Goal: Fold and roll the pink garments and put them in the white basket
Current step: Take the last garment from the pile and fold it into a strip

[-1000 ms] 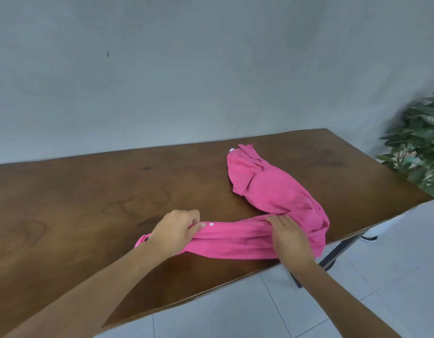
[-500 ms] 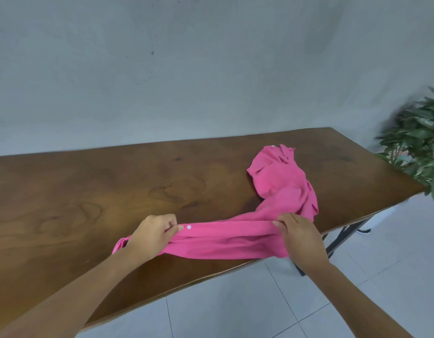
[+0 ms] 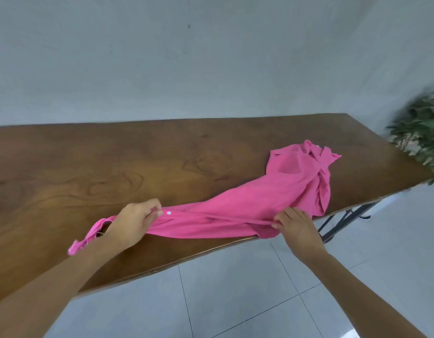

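A pink garment [image 3: 272, 193] with white buttons lies stretched along the front edge of the brown wooden table [image 3: 113, 162], its collar end bunched at the right. My left hand [image 3: 133, 223] grips the buttoned edge near the garment's left end. Further right, my right hand [image 3: 296, 225] pinches the same edge, which runs taut between the two hands. A loose pink end trails left past my left wrist. No white basket is in view.
A green leafy plant [image 3: 423, 142] stands past the table's right end. Black metal table legs [image 3: 342, 220] show under the right corner. Grey floor tiles [image 3: 235, 289] lie in front of the table, and a plain grey wall rises behind it.
Both hands have drawn the garment's edge apart, so the cloth lies longer and flatter. The camera has swung left, so the bunched collar end appears further right.
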